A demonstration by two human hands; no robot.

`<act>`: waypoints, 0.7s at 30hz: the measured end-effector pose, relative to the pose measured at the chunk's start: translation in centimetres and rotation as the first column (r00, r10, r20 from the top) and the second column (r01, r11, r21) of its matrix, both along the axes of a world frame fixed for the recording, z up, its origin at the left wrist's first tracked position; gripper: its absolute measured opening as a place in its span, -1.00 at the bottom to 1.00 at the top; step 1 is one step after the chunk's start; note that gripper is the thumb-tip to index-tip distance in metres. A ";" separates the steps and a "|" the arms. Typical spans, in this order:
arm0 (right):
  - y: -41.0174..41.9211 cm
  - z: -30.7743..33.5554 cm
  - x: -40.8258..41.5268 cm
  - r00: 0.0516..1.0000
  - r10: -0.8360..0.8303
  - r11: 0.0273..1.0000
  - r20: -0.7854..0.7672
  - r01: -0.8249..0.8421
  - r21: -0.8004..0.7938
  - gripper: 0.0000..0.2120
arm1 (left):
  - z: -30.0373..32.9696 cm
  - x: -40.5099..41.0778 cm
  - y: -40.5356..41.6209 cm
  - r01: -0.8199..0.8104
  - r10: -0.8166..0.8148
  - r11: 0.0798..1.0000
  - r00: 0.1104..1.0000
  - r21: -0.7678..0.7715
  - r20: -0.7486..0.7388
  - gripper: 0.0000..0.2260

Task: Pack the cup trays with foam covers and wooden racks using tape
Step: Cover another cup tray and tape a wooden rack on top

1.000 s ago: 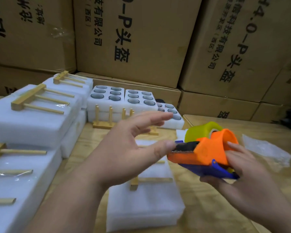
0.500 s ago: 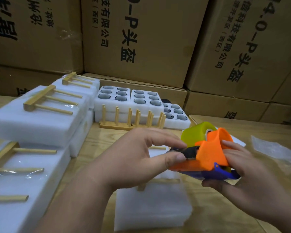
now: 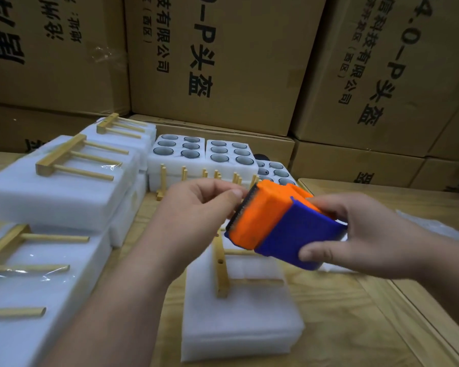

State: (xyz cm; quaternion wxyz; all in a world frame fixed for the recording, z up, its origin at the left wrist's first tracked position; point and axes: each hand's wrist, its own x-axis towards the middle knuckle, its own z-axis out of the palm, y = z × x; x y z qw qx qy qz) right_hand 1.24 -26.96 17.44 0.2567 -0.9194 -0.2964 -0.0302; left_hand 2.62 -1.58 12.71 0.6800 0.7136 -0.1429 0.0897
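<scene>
My right hand (image 3: 366,234) grips the tape dispenser (image 3: 281,223); left hand (image 3: 196,207) pinches at its toothed edge for the tape end. Next: pull it across the foam-covered tray (image 3: 239,321) and wooden rack (image 3: 221,266) below.

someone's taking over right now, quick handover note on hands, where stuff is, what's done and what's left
Right hand grips the tape dispenser above the table. Left hand has its fingers pinched at the dispenser's toothed edge, apparently at the tape end.
Below them: a foam-covered tray with a wooden rack on top, no tape visible on it.
Done: taped packs stacked at left.
Left: tape this pack; open cup trays and upright racks wait behind.
</scene>
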 end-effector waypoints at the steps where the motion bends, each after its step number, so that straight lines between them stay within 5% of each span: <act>1: 0.3 0.3 0.3 0.999 0.024 0.999 -0.033 -0.024 0.029 -0.67 | 0.2 0.0 0.1 0.014 -0.016 0.999 0.999 -0.050 -0.040 -0.88; 6: 2.0 0.4 2.4 0.994 -0.031 0.969 -0.101 0.054 0.239 -0.50 | 0.1 0.5 0.4 -0.031 -0.002 0.990 0.973 -0.138 -0.231 -0.74; 10: 3.7 0.1 3.7 0.982 -0.175 0.966 0.071 0.157 0.206 -0.51 | -0.1 0.9 0.6 -0.066 -0.002 0.980 0.939 -0.188 -0.343 -0.78; 21: 4.3 -0.2 4.6 0.970 -0.184 0.975 0.158 0.159 0.157 -0.44 | -0.2 1.3 1.2 -0.168 0.121 0.973 0.955 -0.158 -0.272 -0.74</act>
